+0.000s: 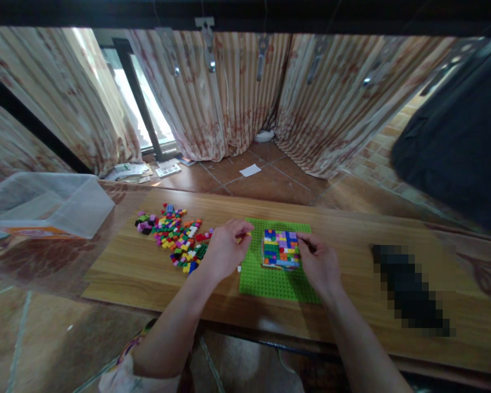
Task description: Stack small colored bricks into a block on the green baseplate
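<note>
A block built of many-coloured toy bricks [281, 248] stands on a green studded baseplate [262, 285]. My right hand [321, 265] is at the block's right side, its fingers bent and closed against the upper right corner. Over the baseplate's left edge, my left hand [228, 246] is closed in a pinch, with a speck of yellow at the fingertips that looks like a small brick. Left of that hand lies a loose heap of small coloured bricks [172, 232], partly hidden by the hand. A small white piece [239, 268] sits beside the baseplate's left edge.
The wooden board [123, 273] carries everything in reach. A clear plastic bin [45, 199] stands at the far left. On the right lies a dark, pixelated object [411, 289]. Curtains [237, 103] hang behind, and papers [250, 170] lie on the tiled floor.
</note>
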### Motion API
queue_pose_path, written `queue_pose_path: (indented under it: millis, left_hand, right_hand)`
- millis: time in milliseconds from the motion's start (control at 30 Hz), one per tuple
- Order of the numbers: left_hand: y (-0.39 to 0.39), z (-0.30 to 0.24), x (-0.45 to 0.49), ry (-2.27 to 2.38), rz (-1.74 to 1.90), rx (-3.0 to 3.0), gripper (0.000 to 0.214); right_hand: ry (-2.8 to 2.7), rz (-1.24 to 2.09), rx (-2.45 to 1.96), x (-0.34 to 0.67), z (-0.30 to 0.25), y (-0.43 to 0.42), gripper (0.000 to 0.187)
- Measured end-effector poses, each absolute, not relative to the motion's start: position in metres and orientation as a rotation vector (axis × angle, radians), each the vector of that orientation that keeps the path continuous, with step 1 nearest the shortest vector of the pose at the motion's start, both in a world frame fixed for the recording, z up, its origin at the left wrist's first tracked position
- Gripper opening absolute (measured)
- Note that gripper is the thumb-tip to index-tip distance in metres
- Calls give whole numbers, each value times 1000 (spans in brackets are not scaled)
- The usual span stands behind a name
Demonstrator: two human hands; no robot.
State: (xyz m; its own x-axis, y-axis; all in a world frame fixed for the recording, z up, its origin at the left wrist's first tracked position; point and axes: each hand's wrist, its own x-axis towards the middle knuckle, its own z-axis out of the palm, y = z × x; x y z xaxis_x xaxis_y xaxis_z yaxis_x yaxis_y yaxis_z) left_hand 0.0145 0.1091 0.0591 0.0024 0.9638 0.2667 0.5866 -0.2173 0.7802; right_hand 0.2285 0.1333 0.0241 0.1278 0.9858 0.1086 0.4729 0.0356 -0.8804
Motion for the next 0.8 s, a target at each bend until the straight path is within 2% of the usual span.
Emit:
queue_pose_path:
  millis: [567,800]
  left_hand:
    - [112,57,50,1662,907,2123,28]
    - [113,52,53,1658,930,2154,26]
  right_hand:
    - [-1539,720,-1565,230,24,131,33]
    - [-1548,705,-1593,230,24,131,34]
